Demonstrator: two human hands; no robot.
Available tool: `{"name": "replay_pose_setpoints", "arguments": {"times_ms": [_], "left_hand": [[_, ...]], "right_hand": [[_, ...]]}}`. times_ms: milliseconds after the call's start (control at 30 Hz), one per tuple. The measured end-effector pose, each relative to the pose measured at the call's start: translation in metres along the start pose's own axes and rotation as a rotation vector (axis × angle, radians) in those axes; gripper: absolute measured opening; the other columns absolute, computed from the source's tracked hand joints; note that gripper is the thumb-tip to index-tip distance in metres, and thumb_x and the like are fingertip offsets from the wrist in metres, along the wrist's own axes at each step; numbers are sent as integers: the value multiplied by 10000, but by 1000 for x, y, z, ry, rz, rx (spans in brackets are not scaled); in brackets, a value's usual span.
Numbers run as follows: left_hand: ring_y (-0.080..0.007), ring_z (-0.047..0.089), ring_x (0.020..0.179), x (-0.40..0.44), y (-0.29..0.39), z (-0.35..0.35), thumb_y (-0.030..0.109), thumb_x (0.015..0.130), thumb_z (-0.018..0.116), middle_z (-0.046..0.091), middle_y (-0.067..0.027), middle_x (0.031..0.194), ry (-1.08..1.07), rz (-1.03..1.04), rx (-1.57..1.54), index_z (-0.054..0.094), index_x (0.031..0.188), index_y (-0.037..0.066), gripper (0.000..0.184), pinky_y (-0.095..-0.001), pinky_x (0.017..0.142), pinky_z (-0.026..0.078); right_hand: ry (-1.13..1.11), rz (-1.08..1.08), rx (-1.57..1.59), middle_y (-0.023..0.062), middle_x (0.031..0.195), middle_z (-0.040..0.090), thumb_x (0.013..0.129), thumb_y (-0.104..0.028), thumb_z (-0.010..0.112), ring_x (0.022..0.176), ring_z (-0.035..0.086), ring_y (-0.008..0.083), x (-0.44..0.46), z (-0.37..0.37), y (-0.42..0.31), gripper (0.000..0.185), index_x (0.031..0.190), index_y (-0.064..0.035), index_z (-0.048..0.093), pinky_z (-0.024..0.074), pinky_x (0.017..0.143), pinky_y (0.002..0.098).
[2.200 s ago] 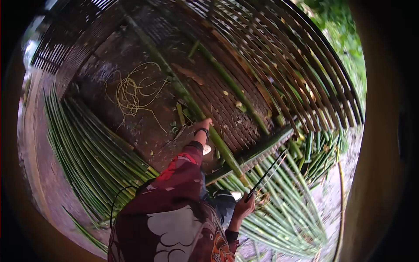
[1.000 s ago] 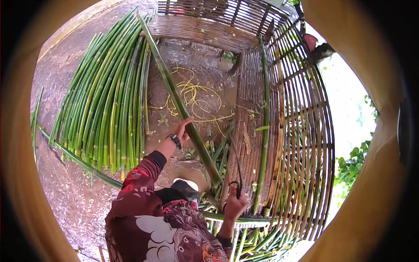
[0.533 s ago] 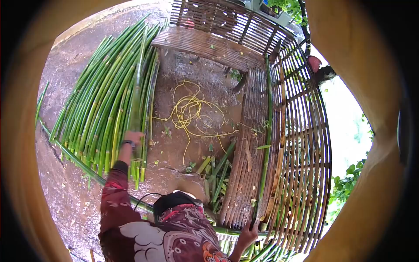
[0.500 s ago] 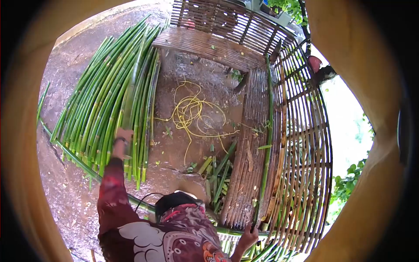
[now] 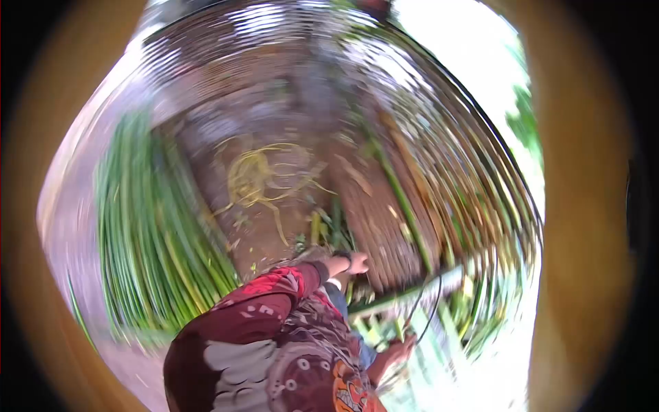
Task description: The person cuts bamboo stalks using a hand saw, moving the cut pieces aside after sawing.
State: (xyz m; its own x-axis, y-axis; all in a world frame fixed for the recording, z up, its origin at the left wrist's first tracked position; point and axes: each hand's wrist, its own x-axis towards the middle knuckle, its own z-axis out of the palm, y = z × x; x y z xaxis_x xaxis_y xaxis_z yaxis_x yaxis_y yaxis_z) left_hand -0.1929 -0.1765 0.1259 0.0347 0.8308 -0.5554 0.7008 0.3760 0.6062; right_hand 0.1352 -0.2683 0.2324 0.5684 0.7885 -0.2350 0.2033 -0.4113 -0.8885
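My left hand (image 5: 357,263), with a dark band at the wrist, is closed near the lower end of the brown slatted bench (image 5: 381,237). What it holds is hidden by blur, and no long blade shows in it now. Lower right, my right hand (image 5: 397,353) is smeared by motion beside cut green pieces and a thin dark loop (image 5: 432,312); its grip is unclear. A green bamboo pole (image 5: 401,202) lies lengthwise along the bench. My patterned dark red sleeve (image 5: 268,295) crosses the lower middle.
A big bundle of green bamboo poles (image 5: 154,240) lies on the ground at left. Tangled yellow cord (image 5: 250,178) is on the wet brown ground. Slatted bamboo railing (image 5: 473,185) curves around the back and right. Cut bamboo pieces (image 5: 329,226) lie by the bench.
My view has swung and blurred. My left hand, holding a long blade over the bamboo bundle earlier, has come right to the bench end. My right hand has left the pole's end.
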Motion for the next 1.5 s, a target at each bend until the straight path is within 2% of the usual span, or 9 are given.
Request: {"name": "replay_pose_setpoints", "arguments": {"times_ms": [67, 133, 167, 233, 700, 967, 1233, 1367, 1500], "left_hand": [[-401, 678, 1048, 33, 112, 29, 369, 856, 665, 702, -245, 1127, -82, 396, -60, 676, 1150, 22, 454, -476, 907, 531], [-337, 694, 899, 48, 198, 58, 319, 866, 683, 715, -208, 972, -33, 779, -6, 721, 1023, 9, 349, -447, 818, 549], [-279, 712, 891, 38, 243, 59, 298, 908, 687, 726, -181, 969, -194, 669, -23, 717, 1091, 23, 332, -420, 797, 562], [-201, 729, 865, 59, 290, 102, 296, 969, 678, 758, -133, 967, -384, 620, 189, 690, 1213, 61, 339, -362, 765, 578], [-401, 443, 1394, 289, 139, 620, 348, 880, 722, 462, -270, 1483, -318, 778, 1130, 382, 1493, 19, 774, -488, 1142, 415], [-357, 587, 1245, 371, 103, 713, 243, 803, 807, 608, -190, 1299, -250, 834, 1349, 509, 1385, 49, 682, -477, 1029, 510], [-436, 694, 913, 221, 252, 520, 256, 711, 720, 689, -268, 913, -584, 956, 952, 619, 929, -29, 372, -503, 807, 578], [-399, 633, 885, 183, 265, 278, 244, 719, 739, 652, -190, 891, -361, 1194, 823, 592, 997, 38, 376, -498, 781, 535], [-431, 652, 965, 169, 219, -32, 180, 706, 702, 695, -201, 1017, -39, 728, 1069, 677, 997, 66, 314, -535, 876, 531]], "right_hand": [[126, 256, 436, 97, 1261, 652, 1050, -280, 525, 824, 565, 147, -4, -32, 73, 393, 1361, -69, 643, 485, 661, 306], [394, 15, 761, 115, 1059, 638, 985, -79, 577, 769, 607, 167, -24, -34, 120, 276, 1246, -22, 645, 519, 610, 310], [503, -234, -139, 80, 912, 633, 1067, -198, 543, 680, 582, 108, -25, -56, 99, 204, 1097, -32, 658, 472, 539, 276], [625, 297, 574, 51, 778, 623, 1104, -282, 507, 561, 543, 108, -12, -69, 115, 292, 960, -51, 614, 442, 499, 267], [886, 845, 981, 37, 725, 599, 1096, -323, 534, 528, 536, 108, 49, -122, 317, 318, 944, -44, 549, 451, 474, 271], [929, 786, 1100, 87, 760, 585, 1100, -338, 517, 537, 523, 135, 49, -142, 325, 312, 947, -67, 498, 447, 502, 281], [954, 794, 910, -15, 683, 511, 1103, -352, 517, 500, 425, 69, 37, -103, 347, 326, 910, -89, 515, 361, 418, 238], [829, 760, 772, -24, 659, 502, 1097, -312, 528, 471, 407, 59, 24, -81, 351, 289, 951, -64, 553, 339, 393, 238], [760, 674, 683, -9, 673, 516, 1094, -337, 525, 473, 421, 76, 21, -86, 311, 318, 922, -70, 546, 361, 399, 249]]}}
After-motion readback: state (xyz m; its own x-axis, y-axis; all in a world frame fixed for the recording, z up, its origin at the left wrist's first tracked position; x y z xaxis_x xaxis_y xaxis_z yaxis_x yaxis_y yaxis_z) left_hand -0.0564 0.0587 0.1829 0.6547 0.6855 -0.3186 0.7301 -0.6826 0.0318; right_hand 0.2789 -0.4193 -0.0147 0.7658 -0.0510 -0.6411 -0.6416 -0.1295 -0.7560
